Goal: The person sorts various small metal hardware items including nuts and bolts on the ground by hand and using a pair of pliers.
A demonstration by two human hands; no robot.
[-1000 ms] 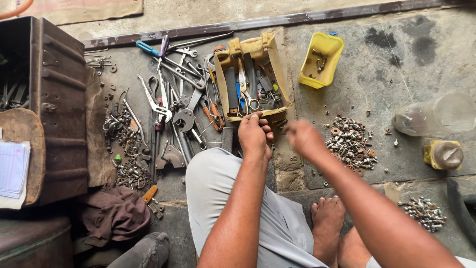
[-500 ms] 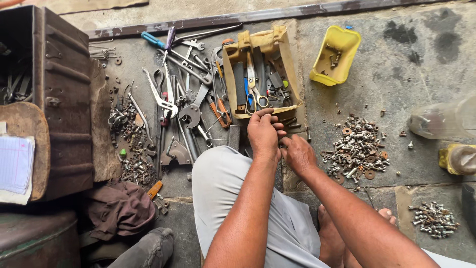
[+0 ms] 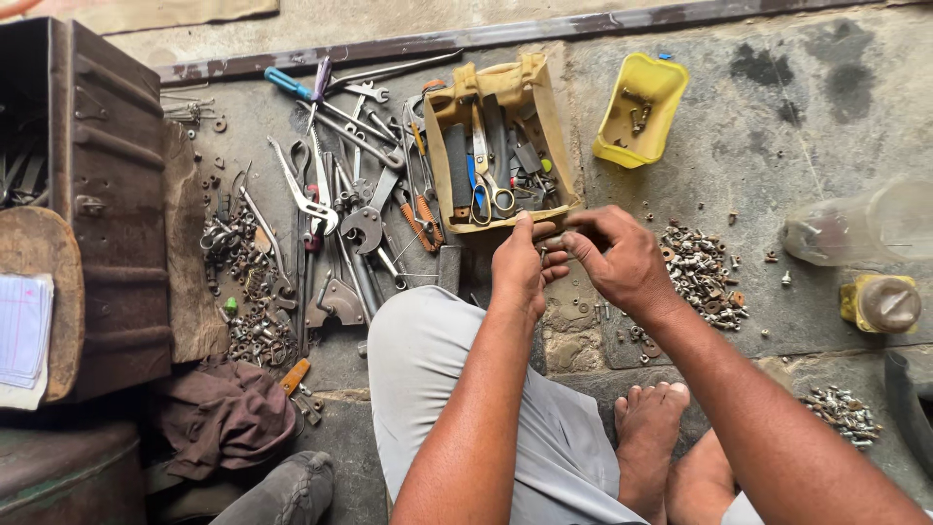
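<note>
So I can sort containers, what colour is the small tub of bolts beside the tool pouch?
Yellow; the small tub shows best in the head view.

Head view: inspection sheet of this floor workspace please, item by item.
Surface: stained concrete floor, cracked near the knee.
Job's things: left hand and right hand pinch something small between them, too small to tell.
Clutter: tan tool tray with scissors; loose wrenches and pliers; pile of nuts and washers; yellow tub.
Grippers: both hands closed at the fingertips.
Cables: nothing seen.
Surroundings: rusty metal box, brown rag.
</note>
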